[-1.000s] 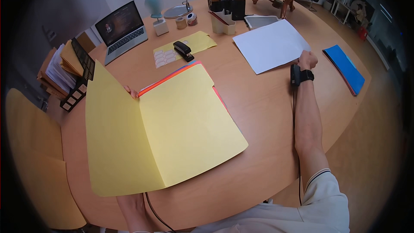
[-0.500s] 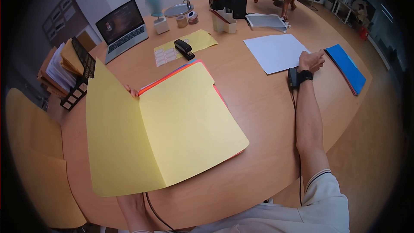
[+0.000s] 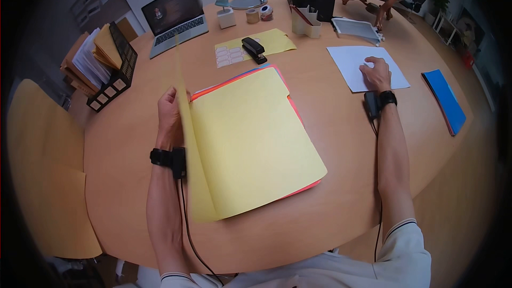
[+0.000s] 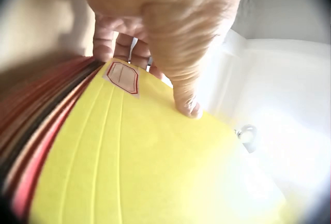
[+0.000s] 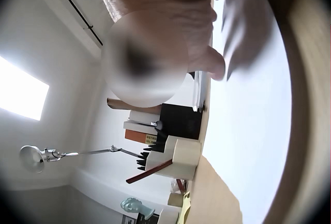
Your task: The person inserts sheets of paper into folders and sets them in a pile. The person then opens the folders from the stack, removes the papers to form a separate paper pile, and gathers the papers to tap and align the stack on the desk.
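Observation:
A yellow folder point(image 3: 250, 144) lies spread on the desk, its left cover raised nearly upright, with red and blue edges showing beneath. My left hand point(image 3: 168, 113) pinches that cover's upper edge; in the left wrist view the thumb of the hand point(image 4: 170, 43) lies on the yellow cover point(image 4: 150, 146) near a red-bordered label point(image 4: 123, 77), fingers behind. On the white paper point(image 3: 349, 66) at the right rest the bent, spread fingertips of my right hand point(image 3: 377, 74). The right wrist view shows this hand point(image 5: 176, 22) touching the paper point(image 5: 248, 125), not gripping it.
A stapler point(image 3: 254, 49) sits on a yellow sheet with labels beyond the folder. The laptop point(image 3: 173, 16) and file rack point(image 3: 114, 80) stand left. Behind are a pen holder point(image 3: 305, 23), tape rolls and a globe stand point(image 3: 389, 2). A blue folder point(image 3: 445, 101) lies far right.
The left cover has swung up toward the right, bringing my left hand into view. My right hand has moved from the paper's right edge onto its surface. The head view has shifted left.

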`<state>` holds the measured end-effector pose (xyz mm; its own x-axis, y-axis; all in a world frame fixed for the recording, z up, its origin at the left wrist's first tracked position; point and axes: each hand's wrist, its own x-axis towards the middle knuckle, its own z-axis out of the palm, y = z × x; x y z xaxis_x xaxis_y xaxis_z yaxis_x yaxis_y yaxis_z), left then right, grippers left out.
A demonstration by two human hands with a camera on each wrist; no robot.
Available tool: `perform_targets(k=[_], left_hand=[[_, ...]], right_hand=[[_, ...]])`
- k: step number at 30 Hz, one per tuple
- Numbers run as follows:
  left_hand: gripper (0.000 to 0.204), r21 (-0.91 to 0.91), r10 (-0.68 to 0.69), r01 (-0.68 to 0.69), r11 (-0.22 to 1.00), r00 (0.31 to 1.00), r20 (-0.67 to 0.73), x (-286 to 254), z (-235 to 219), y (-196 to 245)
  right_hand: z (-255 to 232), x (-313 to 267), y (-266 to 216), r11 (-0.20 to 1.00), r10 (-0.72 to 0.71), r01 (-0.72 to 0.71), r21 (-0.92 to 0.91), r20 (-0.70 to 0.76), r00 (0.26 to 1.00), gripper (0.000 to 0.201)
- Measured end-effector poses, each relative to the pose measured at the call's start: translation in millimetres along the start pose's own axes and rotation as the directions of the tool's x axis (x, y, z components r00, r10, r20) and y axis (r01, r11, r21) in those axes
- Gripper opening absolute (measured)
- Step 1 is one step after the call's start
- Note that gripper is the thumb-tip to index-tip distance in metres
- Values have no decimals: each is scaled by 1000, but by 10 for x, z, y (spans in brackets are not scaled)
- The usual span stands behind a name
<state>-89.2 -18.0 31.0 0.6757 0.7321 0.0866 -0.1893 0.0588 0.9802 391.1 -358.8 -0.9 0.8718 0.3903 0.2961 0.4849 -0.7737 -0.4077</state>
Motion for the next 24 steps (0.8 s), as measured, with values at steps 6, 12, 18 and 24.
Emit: perform_targets(k=[6, 12, 18, 24], left_hand=[[17, 192, 86, -83, 978, 996, -6, 75, -10, -54], [33, 450, 97, -15, 893, 983, -159, 42, 70, 60], [32, 460, -220, 253, 851, 967, -125, 33, -136, 181], [31, 519, -415, 351, 779, 910, 7, -71, -229, 511]], right_hand=[[129, 5, -368, 928, -175, 278, 248, -367, 913, 24], [395, -380, -1116, 695, -173, 10, 719, 154, 973, 25], [530, -445, -1195, 600, -207, -77, 796, 248, 946, 23], [582, -429, -1173, 617, -269, -10, 787, 223, 937, 20]])
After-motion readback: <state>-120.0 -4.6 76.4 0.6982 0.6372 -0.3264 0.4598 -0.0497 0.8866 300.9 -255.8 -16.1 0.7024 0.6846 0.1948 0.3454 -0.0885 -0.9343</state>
